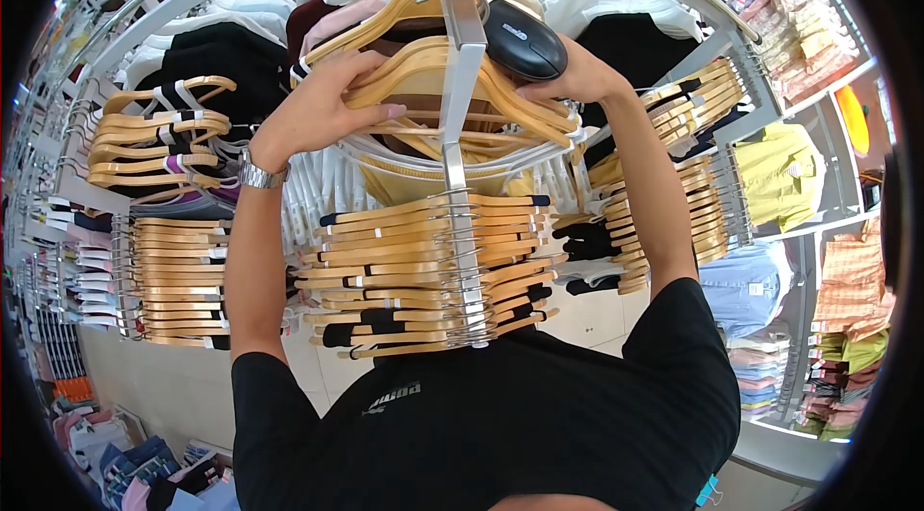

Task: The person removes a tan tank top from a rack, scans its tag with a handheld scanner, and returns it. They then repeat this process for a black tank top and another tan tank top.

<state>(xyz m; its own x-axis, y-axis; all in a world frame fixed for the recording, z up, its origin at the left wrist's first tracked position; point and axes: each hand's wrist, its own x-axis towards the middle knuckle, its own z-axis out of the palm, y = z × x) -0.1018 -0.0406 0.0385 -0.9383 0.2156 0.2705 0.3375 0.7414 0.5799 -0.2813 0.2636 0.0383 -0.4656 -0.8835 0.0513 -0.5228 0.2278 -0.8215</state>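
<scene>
Head view: from my remote seat I see clothes [226, 63] beyond the rail [467, 22], and a row of wooden hangers [385, 272] along its lower stretch, hooks over the metal, presumably to keep them in file. The front hanger [419, 51] sits by the rail's square upper end, a shoulder on either side. Left of the rail, the left hand [327, 107] has that hanger's shoulder between thumb and fingers, probably to steady it. Right of the rail, the right hand [577, 73] meets the other shoulder behind a black device [525, 39]; I cannot tell whether it pinches either one. A watch [262, 171] circles the left wrist. The rail's square edge juts between both hands; I judge the best room lies above the row, toward the wearer.
</scene>
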